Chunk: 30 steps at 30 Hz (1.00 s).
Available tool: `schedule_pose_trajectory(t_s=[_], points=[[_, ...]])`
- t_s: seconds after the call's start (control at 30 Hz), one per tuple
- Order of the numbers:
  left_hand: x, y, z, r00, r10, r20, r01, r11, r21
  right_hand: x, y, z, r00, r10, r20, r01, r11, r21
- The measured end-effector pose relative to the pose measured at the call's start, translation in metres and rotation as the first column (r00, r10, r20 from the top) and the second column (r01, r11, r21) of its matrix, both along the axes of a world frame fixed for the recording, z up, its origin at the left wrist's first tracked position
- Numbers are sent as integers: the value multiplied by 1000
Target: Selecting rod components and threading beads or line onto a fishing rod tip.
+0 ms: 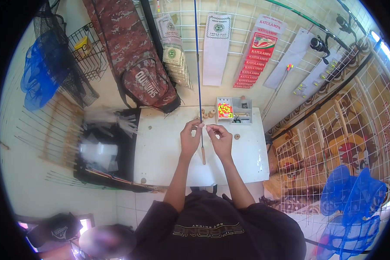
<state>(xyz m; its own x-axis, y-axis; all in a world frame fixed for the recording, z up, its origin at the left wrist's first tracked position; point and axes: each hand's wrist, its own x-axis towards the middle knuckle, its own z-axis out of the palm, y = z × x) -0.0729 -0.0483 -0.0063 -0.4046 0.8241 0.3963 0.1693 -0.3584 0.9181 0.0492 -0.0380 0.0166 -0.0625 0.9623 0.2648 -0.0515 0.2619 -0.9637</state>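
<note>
A thin blue fishing rod (199, 82) runs upright through the middle of the view, its light cork-coloured grip (204, 157) lying toward me over the white table (160, 143). My left hand (190, 138) is closed, thumb and fingertips pinching the rod above the grip. Just right of it, my right hand (220, 139) is in a pinch close to the rod; whatever sits between its fingertips is too small to make out. Past my fingers, several round cork-like pieces (211, 113) lie beside a grey compartment tray (242, 123) with small red and yellow pieces (225, 110).
A single round piece (237, 136) lies right of my right hand. Behind the table hang a camouflage rod bag (138, 60) and packets (252, 56) on a white wire grid. Blue nets (353, 195) hang at right; a black surface with clear plastic bags (99, 151) adjoins the left.
</note>
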Motion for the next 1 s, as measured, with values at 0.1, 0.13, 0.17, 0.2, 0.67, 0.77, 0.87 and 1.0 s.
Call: schedule_pose_trajectory(t_s=[0.1, 0.13, 0.17, 0.2, 0.67, 0.77, 0.87, 1.0], points=[[6, -14, 4, 997, -75, -14, 74, 995, -64, 10, -10, -2, 1000, -27, 5, 27, 999, 26], [8, -18, 6, 997, -74, -14, 73, 995, -69, 13, -15, -2, 999, -48, 12, 48, 998, 46], [10, -22, 8, 998, -62, -12, 61, 997, -36, 16, -18, -2, 997, -73, 34, 71, 996, 49], [11, -25, 10, 999, -50, -9, 50, 999, -3, 20, -21, -1, 994, -95, 49, 91, 992, 86], [-1, -41, 20, 997, -71, -39, 69, 995, -66, 9, -36, 9, 985, -111, 129, 88, 982, 169], [-4, -41, 23, 994, -95, -61, 92, 994, -58, 2, -36, 4, 992, -95, 87, 87, 993, 82], [-12, -41, 26, 993, -107, -52, 106, 994, -22, -4, -35, 5, 992, -90, 84, 84, 994, 75], [-21, -39, 22, 991, -122, -49, 121, 992, -25, -14, -35, 8, 995, -88, 52, 84, 994, 75]])
